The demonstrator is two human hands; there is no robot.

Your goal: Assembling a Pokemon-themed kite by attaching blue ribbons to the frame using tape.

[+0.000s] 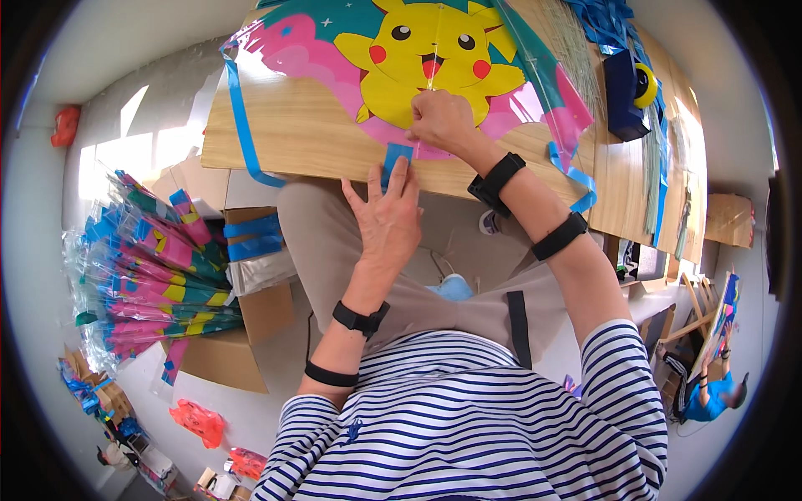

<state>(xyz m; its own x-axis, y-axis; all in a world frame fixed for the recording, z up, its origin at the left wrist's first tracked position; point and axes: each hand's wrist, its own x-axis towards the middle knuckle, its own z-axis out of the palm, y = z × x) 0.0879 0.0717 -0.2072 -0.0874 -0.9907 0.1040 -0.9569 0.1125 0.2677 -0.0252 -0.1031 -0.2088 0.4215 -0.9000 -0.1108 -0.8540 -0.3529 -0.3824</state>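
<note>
A kite (401, 104) printed with a yellow cartoon figure on teal and pink lies flat on the wooden table before me. A thin pale line, perhaps a rod, runs down its middle to my right hand (443, 121). That hand is closed over the kite's lower middle, and its fingers hide whatever they grip. My left hand (384, 221) has its fingers stretched and apart at the table's near edge. Its fingertips touch a short blue strip (398, 156) below the kite's lower edge. Blue ribbons (242, 125) hang from the kite's left and right corners.
A blue tape dispenser (625, 96) with a yellow core stands on the table's right, near thin clear rods (654, 167) and blue ribbon strips (597, 21). Left of my knee, a cardboard box (221, 359) holds several rolled kites (180, 284). Another person (706, 397) sits far right.
</note>
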